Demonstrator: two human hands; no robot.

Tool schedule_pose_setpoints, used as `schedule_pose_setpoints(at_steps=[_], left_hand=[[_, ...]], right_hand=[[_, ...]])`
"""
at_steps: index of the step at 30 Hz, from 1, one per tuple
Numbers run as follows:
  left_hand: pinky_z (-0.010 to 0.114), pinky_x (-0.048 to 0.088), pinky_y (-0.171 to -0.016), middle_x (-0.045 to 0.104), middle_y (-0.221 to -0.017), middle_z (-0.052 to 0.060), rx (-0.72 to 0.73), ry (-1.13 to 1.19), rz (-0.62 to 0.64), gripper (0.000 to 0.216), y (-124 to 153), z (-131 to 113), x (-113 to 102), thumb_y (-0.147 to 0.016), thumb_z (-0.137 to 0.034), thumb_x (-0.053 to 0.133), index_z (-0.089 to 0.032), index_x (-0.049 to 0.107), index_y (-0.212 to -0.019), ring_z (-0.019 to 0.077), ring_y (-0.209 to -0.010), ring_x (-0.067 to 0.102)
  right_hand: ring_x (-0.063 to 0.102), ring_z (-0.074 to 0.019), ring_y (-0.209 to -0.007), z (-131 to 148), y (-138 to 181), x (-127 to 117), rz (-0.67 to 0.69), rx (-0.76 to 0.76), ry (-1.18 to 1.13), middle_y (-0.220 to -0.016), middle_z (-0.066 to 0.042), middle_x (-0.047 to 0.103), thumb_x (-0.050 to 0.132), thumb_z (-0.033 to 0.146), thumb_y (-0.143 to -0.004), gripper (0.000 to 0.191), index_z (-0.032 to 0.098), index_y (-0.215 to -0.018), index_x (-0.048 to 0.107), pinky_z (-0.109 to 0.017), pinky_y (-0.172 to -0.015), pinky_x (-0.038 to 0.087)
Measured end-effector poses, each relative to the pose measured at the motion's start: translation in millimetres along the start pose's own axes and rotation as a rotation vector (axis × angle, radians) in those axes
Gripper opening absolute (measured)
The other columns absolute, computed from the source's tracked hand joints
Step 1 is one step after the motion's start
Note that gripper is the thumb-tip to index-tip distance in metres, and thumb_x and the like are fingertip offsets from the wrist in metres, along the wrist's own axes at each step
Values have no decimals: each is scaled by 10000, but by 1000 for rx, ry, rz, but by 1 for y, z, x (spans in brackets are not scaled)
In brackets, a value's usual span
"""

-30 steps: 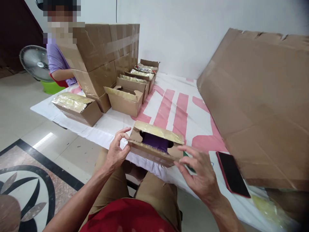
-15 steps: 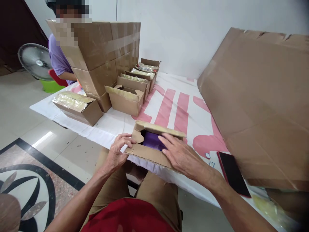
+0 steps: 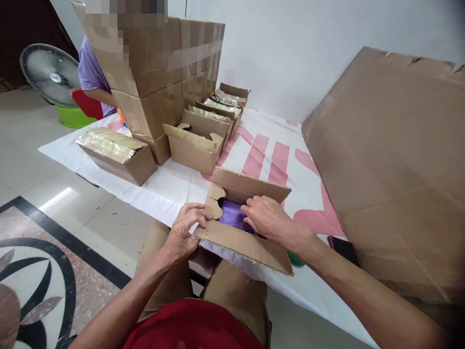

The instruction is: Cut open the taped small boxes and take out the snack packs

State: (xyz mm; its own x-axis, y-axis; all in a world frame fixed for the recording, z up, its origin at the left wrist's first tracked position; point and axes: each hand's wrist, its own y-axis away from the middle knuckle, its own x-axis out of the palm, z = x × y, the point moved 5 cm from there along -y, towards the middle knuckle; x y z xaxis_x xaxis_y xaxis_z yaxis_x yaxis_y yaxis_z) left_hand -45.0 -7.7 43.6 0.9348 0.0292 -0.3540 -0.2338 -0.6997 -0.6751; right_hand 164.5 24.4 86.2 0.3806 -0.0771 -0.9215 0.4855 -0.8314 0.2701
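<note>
A small cardboard box [image 3: 250, 249] lies in front of me at the table's near edge, its two long flaps spread apart. Inside it shows a shiny purple package [image 3: 234, 214], partly covered by my hand. My left hand [image 3: 187, 228] grips the box's left end, fingertips by the notched inner flap [image 3: 214, 201]. Over the right part of the opening is my right hand [image 3: 267, 218], fingers curled in against the purple package. What its fingertips hold, if anything, is hidden.
Several open cartons [image 3: 194, 148] stand in a row behind, beside a tall stack of taped boxes [image 3: 156, 111]. A taped box [image 3: 118, 155] sits at left. On the right are a large cardboard sheet [image 3: 392, 169] and a phone [image 3: 343, 248]. Beyond the stack sits a person in purple [image 3: 92, 72].
The box's far flap has swung up and back, and the near flap now lies outward. My right hand has curled its fingers inside the opening; my left hand stays at the left end.
</note>
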Motion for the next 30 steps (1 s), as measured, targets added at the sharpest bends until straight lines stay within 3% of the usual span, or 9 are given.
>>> schedule_pose_setpoints(at_steps=[3,7,10,16,21,24,26,28,30], left_hand=[[401,554,-967,767,-964,33,-7,-3,-12,254,1,0,1,-845,6,568,-247,547,-865,228,-1126,658],[381,553,-924,774,-942,23,-33,-27,-55,279,1,-1,2,-806,28,557,-247,546,-848,223,-1078,657],[359,545,-857,768,-917,20,-57,-57,-86,289,1,-3,2,-774,40,545,-243,548,-833,208,-967,660],[326,515,-763,708,-831,16,-122,-142,-106,268,-1,-3,2,-720,15,578,-233,603,-818,195,-838,643],[321,508,-790,665,-827,6,-197,-112,-194,293,-1,3,3,-692,17,521,-234,616,-809,183,-842,646],[361,523,-868,667,-993,44,-229,-52,-213,258,0,5,-3,-688,-24,531,-229,611,-822,213,-995,659],[427,519,-969,650,-1196,84,-286,4,-215,305,-4,3,-14,-700,-83,580,-232,650,-957,262,-1177,630],[480,502,-1039,623,-1325,108,-367,110,-241,427,-17,-6,-30,-733,-159,636,-239,633,-1153,291,-1270,599],[485,522,-1021,644,-1319,118,-456,273,-231,498,-38,-20,-40,-787,-284,700,-233,583,-1268,293,-1225,633]], right_hand=[[729,-274,-881,8,-18,11,69,-18,-49,-933,-151,774,563,72,-950,216,132,-936,770,-350,-712,466],[746,-274,-786,12,-34,24,48,-24,-113,-849,-146,784,567,3,-878,252,149,-795,754,-342,-634,457],[746,-271,-786,8,-34,26,-27,0,-199,-821,-145,780,579,14,-858,243,173,-747,725,-339,-672,483],[712,-235,-828,-13,0,10,-372,120,-542,-856,-93,757,531,151,-917,182,200,-797,660,-337,-781,523],[634,-182,-613,-48,29,0,-698,211,-972,-699,-16,666,491,364,-955,223,225,-830,613,-292,-571,522],[582,-157,-529,-71,46,-11,-851,242,-1168,-625,17,620,558,406,-892,212,227,-800,626,-281,-520,507],[564,-147,-507,-82,59,-25,-951,244,-1296,-590,32,606,648,391,-830,177,227,-766,656,-277,-510,497],[569,-147,-518,-82,71,-48,-1017,225,-1282,-595,31,621,692,346,-814,130,228,-761,688,-274,-513,481],[596,-154,-570,-71,79,-78,-1057,166,-1052,-650,15,661,661,285,-853,102,228,-782,707,-283,-564,484]])
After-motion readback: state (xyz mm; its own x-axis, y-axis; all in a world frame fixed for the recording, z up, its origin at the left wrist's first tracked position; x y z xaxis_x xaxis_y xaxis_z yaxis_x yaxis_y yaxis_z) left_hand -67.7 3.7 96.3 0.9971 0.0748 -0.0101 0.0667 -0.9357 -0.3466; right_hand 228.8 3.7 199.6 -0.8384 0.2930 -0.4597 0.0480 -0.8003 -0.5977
